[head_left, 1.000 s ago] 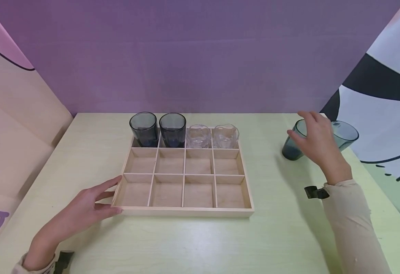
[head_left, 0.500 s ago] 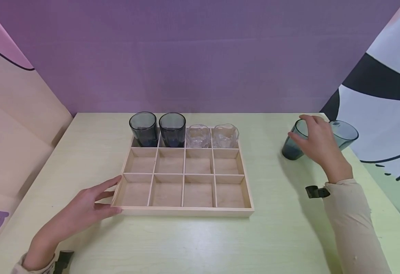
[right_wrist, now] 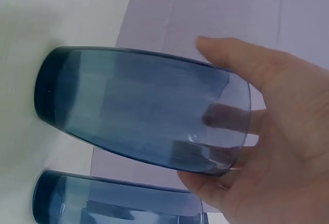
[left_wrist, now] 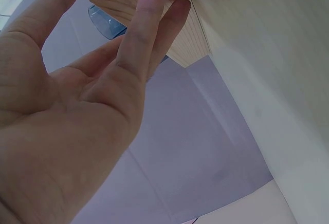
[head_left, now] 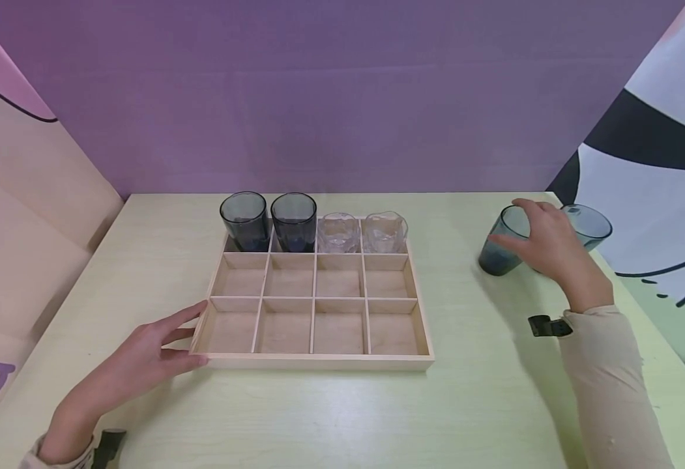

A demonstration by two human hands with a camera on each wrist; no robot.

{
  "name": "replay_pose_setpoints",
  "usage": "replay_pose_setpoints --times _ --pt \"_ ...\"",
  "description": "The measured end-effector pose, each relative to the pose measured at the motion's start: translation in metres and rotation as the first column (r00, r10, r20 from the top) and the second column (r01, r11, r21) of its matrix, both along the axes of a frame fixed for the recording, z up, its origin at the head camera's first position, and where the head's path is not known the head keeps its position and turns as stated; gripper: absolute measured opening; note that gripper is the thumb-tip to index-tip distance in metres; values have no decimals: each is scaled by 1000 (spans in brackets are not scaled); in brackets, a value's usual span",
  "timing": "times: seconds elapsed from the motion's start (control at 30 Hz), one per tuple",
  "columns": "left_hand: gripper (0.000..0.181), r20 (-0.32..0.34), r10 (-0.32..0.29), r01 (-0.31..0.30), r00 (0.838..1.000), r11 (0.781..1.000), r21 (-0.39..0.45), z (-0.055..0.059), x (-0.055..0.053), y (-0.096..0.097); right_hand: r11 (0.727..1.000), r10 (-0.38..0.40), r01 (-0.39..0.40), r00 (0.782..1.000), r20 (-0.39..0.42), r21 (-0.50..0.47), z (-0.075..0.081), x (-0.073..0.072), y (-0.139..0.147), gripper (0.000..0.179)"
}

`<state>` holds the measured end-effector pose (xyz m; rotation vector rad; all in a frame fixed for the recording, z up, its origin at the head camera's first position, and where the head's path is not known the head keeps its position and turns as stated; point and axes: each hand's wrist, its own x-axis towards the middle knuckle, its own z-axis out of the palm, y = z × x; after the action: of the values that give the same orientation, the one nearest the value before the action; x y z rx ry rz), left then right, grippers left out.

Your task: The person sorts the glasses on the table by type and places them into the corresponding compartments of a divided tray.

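Observation:
A wooden tray (head_left: 313, 361) divided into compartments lies on the table. My left hand (head_left: 148, 352) rests at its near left corner, thumb at the front and fairly straight fingers against the side (left_wrist: 180, 44). At the right, my right hand (head_left: 553, 251) holds a tall blue-grey drinking glass (right_wrist: 144, 106) near its rim, thumb on one side and fingers around the other. That glass (head_left: 500, 251) stands close on the table. A second blue-grey glass (right_wrist: 118, 203) is right beside it, partly hidden behind the hand in the head view.
In the tray's back row stand two dark grey glasses, one at the left end (head_left: 245, 221) and one beside it (head_left: 295, 225), then two short clear glasses (head_left: 339, 234), (head_left: 385, 233). A purple backdrop (head_left: 342, 98) rises behind the table, with printed cloth at both sides.
The right hand has lowered and closed in around the upper part of the glass, which has shifted slightly left. The left hand and the tray have stayed in place.

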<state>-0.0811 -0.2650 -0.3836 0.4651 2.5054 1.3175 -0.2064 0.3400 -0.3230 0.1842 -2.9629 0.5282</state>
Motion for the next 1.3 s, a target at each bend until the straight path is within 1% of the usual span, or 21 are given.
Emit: replay_pose_setpoints --times 0.17,0.6,0.83,1.1,1.3 --pt "80 -4 0 0 1000 1000 -7 0 0 0 1000 20 -21 998 52 9 3 1 3 82" --pt "80 -3 -6 6 1000 1000 -5 1 -1 1 1000 4 -4 1000 29 2 0 0 6 81" --pt "81 1 -8 8 1000 1000 11 0 -1 2 1000 0 -1 999 45 5 2 0 5 84" --pt "80 -19 -5 4 1000 1000 -15 1 0 1 1000 1 -1 999 47 12 2 0 5 85" --pt "80 -8 -6 6 1000 1000 -6 1 1 1 1000 6 -7 999 34 24 2 -1 5 84"
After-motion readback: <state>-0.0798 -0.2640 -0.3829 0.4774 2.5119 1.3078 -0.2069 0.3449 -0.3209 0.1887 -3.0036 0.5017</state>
